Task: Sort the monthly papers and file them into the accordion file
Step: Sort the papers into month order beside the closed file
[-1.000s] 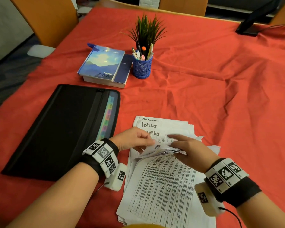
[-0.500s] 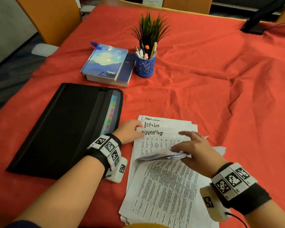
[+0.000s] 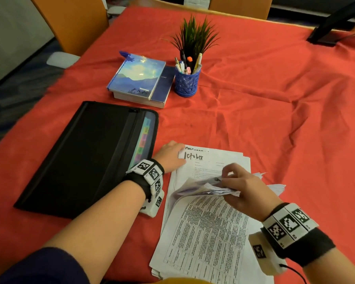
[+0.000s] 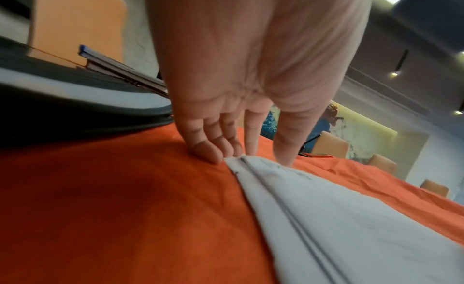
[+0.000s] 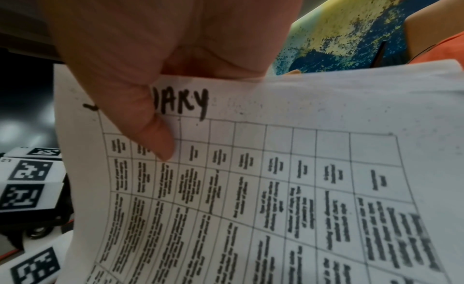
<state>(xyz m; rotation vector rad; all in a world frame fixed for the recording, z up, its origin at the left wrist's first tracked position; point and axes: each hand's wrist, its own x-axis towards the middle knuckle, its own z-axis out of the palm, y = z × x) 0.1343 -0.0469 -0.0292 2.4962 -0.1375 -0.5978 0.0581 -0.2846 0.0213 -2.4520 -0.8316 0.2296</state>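
Papers [image 3: 211, 232] beside accordion file [image 3: 86, 158] | left hand [image 3: 169, 155] flat, grip apart | right hand [image 3: 244, 189] clamps lifted sheets | books [image 3: 140, 77], pen cup [image 3: 187, 80] beyond

Wrinkled matt red cloth [image 3: 254, 111] covers the surface; printed paper sheets [image 3: 205, 232], a matt black fabric accordion file [image 3: 86, 160], a glossy-covered notebook [image 3: 137, 74].

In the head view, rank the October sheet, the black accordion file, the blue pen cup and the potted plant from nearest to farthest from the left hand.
From the left hand:
1. October sheet, its corner touched by the fingers, to the right.
2. Black accordion file, just left of the wrist.
3. Blue pen cup, farther up the table.
4. Potted plant, right behind the cup.
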